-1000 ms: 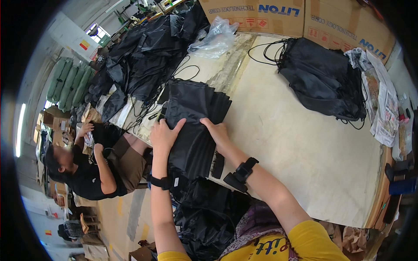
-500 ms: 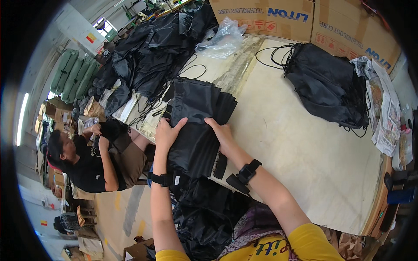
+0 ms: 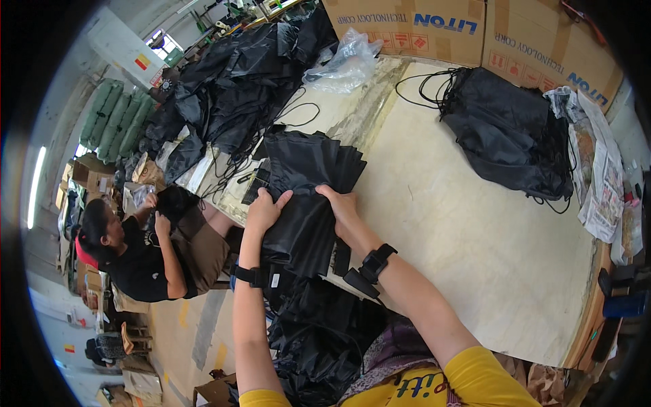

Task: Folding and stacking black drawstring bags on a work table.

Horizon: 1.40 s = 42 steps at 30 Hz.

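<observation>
A stack of black fabric pieces (image 3: 303,234) lies at the table's left front edge, its near end hanging toward me. My left hand (image 3: 266,209) grips its left side, thumb on top and fingers underneath. Opposite it, my right hand (image 3: 341,207) clasps the right side, also with the thumb on top. Between the thumbs the cloth is creased and pinched upward. The far right corners of the layers are fanned out like steps. Fingers under the stack are mostly hidden.
Black drawstring bags (image 3: 512,132) are piled at the table's right, beside crumpled newspaper (image 3: 597,169). A large black fabric heap (image 3: 230,81) and a clear plastic bag (image 3: 344,61) lie far left. Cartons (image 3: 407,27) stand behind. A seated co-worker (image 3: 139,251) handles black cloth at left. More black fabric (image 3: 325,332) hangs below.
The stack has gone from fairly flat to creased between my hands, and its far layers are fanned more unevenly. My right forearm has shifted slightly left. The co-worker's head has turned.
</observation>
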### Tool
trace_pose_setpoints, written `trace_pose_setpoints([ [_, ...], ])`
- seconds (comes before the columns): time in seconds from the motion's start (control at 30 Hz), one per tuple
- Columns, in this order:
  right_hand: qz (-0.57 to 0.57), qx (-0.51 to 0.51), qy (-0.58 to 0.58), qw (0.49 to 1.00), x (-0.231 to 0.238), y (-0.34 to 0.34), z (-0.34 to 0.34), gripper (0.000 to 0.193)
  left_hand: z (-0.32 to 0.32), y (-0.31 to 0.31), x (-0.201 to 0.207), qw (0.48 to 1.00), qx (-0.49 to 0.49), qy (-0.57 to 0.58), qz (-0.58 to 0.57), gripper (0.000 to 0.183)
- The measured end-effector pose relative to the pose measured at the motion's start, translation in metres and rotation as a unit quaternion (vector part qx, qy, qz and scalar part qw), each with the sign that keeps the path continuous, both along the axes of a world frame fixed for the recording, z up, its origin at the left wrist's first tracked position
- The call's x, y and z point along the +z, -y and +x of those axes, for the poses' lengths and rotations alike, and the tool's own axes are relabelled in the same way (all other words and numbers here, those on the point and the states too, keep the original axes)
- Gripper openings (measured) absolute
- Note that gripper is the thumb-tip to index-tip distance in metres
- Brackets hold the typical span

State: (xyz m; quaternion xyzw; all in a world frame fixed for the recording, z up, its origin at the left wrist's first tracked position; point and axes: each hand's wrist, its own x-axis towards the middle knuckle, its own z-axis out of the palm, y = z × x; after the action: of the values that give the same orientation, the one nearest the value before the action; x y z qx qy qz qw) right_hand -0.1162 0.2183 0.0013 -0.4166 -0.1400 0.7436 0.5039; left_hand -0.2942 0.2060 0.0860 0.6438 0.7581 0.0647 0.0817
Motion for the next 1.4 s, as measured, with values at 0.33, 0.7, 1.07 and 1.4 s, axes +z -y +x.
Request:
trace_pose_setpoints([
  [0.33, 0.066, -0.064, 0.037, 0.995, 0.005, 0.021, 0.022, 0.064, 0.015, 0.018, -0.015, 0.997, 0.015, 0.047, -0.061, 0.096],
  [0.7, 0.052, 0.094, 0.108, 0.988, 0.052, 0.113, 0.204, 0.054, 0.132, 0.112, -0.037, 0.891, -0.009, 0.453, -0.016, 0.117],
  [1.07, 0.008, 0.061, 0.09, 0.994, 0.069, 0.158, 0.265, 0.058, 0.224, 0.134, -0.014, 0.702, -0.018, 0.694, -0.156, 0.089],
  [1.4, -0.008, 0.077, 0.09, 0.993, 0.05, 0.15, 0.271, 0.065, 0.218, 0.128, -0.028, 0.67, -0.051, 0.707, -0.221, 0.087],
])
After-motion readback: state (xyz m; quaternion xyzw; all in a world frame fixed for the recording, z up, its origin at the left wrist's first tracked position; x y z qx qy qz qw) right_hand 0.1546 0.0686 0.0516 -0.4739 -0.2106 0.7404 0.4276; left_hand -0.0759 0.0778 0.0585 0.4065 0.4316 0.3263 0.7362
